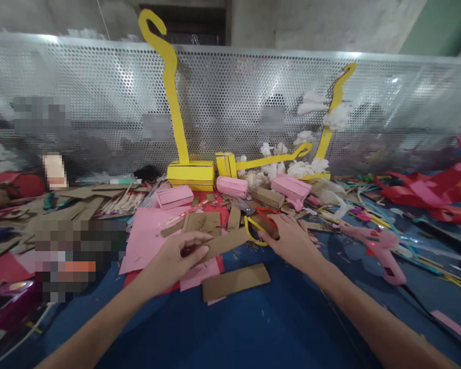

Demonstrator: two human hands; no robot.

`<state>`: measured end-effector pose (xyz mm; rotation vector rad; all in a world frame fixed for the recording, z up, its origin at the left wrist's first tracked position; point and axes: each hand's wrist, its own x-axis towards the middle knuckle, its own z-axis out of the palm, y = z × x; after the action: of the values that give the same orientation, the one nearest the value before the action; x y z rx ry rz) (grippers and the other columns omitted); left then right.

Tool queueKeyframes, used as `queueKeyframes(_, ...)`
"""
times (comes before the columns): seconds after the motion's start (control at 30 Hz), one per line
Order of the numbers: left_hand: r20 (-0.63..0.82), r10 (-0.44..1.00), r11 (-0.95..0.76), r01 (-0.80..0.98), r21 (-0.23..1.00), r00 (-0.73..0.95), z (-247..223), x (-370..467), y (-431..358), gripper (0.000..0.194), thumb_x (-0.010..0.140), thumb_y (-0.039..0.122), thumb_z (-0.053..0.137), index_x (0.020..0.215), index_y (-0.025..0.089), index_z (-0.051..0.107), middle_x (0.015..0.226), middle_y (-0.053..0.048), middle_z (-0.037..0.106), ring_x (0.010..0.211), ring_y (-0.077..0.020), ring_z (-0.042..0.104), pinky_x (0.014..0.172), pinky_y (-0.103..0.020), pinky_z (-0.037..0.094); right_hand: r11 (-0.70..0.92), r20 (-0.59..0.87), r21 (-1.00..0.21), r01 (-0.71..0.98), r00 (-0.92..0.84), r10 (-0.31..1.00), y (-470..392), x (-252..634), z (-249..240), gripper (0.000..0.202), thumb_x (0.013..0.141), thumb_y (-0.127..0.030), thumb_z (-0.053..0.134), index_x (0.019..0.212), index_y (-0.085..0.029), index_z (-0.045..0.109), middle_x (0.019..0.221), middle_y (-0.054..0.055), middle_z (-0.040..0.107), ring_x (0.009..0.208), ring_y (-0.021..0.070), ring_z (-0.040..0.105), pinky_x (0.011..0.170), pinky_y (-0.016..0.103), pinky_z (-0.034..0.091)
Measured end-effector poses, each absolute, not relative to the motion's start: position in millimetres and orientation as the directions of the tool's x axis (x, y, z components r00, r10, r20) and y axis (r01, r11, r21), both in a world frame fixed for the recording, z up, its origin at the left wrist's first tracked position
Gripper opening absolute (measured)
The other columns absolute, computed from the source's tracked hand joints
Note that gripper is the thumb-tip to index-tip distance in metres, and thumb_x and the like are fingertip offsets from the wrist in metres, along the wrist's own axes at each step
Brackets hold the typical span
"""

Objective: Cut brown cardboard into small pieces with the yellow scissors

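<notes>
My left hand point(182, 251) pinches the near end of a brown cardboard strip point(226, 244) between thumb and fingers. At the strip's far end my right hand point(292, 238) is closed around the handles of a pair of scissors point(252, 225), one handle yellow and one red. The blades point away from me, partly over the scraps, and my fingertips on the handles are partly hidden. A second cardboard strip point(236, 282) lies flat on the blue table in front of my hands. Pink paper point(149, 241) is spread under and beside my left hand.
Behind stand yellow boxes point(191, 174) with a tall hooked yellow strip point(172, 97), small pink boxes point(232, 187) and white fluff. A pink glue gun point(380, 248) lies at the right. Cardboard scraps point(69, 210) cover the left; a perforated metal panel point(223, 82) backs the table.
</notes>
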<state>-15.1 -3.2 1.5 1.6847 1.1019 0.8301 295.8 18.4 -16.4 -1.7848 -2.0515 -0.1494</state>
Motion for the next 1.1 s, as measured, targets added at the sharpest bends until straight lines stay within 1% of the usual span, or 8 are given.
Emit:
queueKeyframes(0.1, 0.104, 0.928, -0.215, 0.285, 0.934, 0.359, 3, -14, -3, 0.035, 0.086, 0.041, 0.064, 0.113, 0.017, 0.065, 0.106, -0.010, 0.074, 0.094, -0.0240, 0.070, 0.079, -0.036, 0.059, 0.165, 0.299, -0.109, 0.980, -0.127, 0.946, 29, 284, -4, 0.039, 0.093, -0.038, 0.058, 0.120, -0.011, 0.059, 0.116, 0.020, 0.066, 0.114, 0.0364, 0.058, 0.098, 0.050, 0.041)
queueKeyframes(0.2, 0.156, 0.919, -0.253, 0.239, 0.937, 0.361, 7, -15, -3, 0.027, 0.089, 0.038, 0.062, 0.108, 0.018, 0.061, 0.093, -0.005, 0.071, 0.074, -0.0167, 0.068, 0.067, -0.030, 0.056, 0.177, 0.187, -0.052, 0.983, -0.164, 0.968, 45, 277, 8, 0.035, 0.089, -0.033, 0.066, 0.113, -0.007, 0.063, 0.111, 0.020, 0.067, 0.107, 0.0318, 0.063, 0.091, 0.041, 0.049)
queueKeyframes(0.3, 0.182, 0.912, -0.258, 0.169, 0.951, 0.368, 10, -17, -3, 0.019, 0.092, 0.036, 0.058, 0.101, 0.019, 0.056, 0.070, 0.004, 0.060, 0.052, -0.0099, 0.056, 0.051, -0.022, 0.045, 0.138, 0.106, -0.009, 0.990, -0.136, 0.985, 60, 271, 12, 0.036, 0.093, -0.032, 0.066, 0.121, -0.011, 0.060, 0.121, 0.014, 0.064, 0.104, 0.0256, 0.065, 0.088, 0.042, 0.055)
queueKeyframes(0.47, 0.163, 0.910, -0.156, -0.049, 0.987, 0.382, 10, -22, 1, 0.021, 0.091, 0.036, 0.061, 0.102, 0.020, 0.056, 0.060, 0.006, 0.053, 0.050, -0.0116, 0.055, 0.047, -0.022, 0.043, 0.085, 0.054, -0.003, 0.996, -0.084, 0.995, 68, 267, 12, 0.036, 0.094, -0.032, 0.064, 0.125, -0.015, 0.059, 0.125, 0.011, 0.062, 0.105, 0.0244, 0.065, 0.087, 0.043, 0.056)
queueKeyframes(0.67, 0.077, 0.937, 0.022, -0.279, 0.960, 0.339, 17, -26, 0, 0.032, 0.085, 0.043, 0.070, 0.103, 0.016, 0.067, 0.071, -0.002, 0.064, 0.063, -0.0116, 0.059, 0.052, -0.020, 0.043, 0.152, 0.222, -0.105, 0.983, -0.125, 0.967, 57, 284, 27, 0.035, 0.089, -0.029, 0.070, 0.118, -0.011, 0.062, 0.123, 0.016, 0.062, 0.106, 0.0275, 0.064, 0.088, 0.041, 0.054)
queueKeyframes(0.83, 0.108, 0.932, 0.023, -0.356, 0.934, 0.345, 21, -26, -3, 0.061, 0.061, 0.035, 0.091, 0.114, 0.018, 0.068, 0.089, -0.005, 0.070, 0.064, -0.0103, 0.059, 0.054, -0.020, 0.044, 0.247, 0.433, -0.238, 0.939, -0.125, 0.892, 46, 303, 32, 0.036, 0.084, -0.033, 0.068, 0.114, -0.017, 0.059, 0.112, 0.013, 0.067, 0.100, 0.0301, 0.065, 0.086, 0.039, 0.051)
queueKeyframes(1.0, 0.117, 0.976, -0.055, -0.313, 0.948, 0.183, 10, -27, 4, 0.026, 0.074, 0.031, 0.083, 0.090, 0.016, 0.071, 0.067, 0.001, 0.064, 0.058, -0.0086, 0.056, 0.053, -0.018, 0.043, 0.359, 0.506, -0.336, 0.871, -0.155, 0.848, 29, 304, 21, 0.050, 0.084, -0.045, 0.065, 0.124, -0.020, 0.048, 0.118, 0.011, 0.064, 0.107, 0.0292, 0.063, 0.090, 0.039, 0.050)
queueKeyframes(1.1, 0.149, 0.983, -0.107, -0.324, 0.940, 0.109, 8, -25, 5, 0.023, 0.079, 0.036, 0.079, 0.086, 0.016, 0.069, 0.065, 0.002, 0.062, 0.058, -0.0084, 0.055, 0.053, -0.018, 0.045, 0.415, 0.450, -0.406, 0.814, -0.217, 0.866, 11, 296, 14, 0.058, 0.080, -0.044, 0.069, 0.127, -0.021, 0.044, 0.126, 0.013, 0.058, 0.113, 0.0317, 0.059, 0.093, 0.042, 0.049)
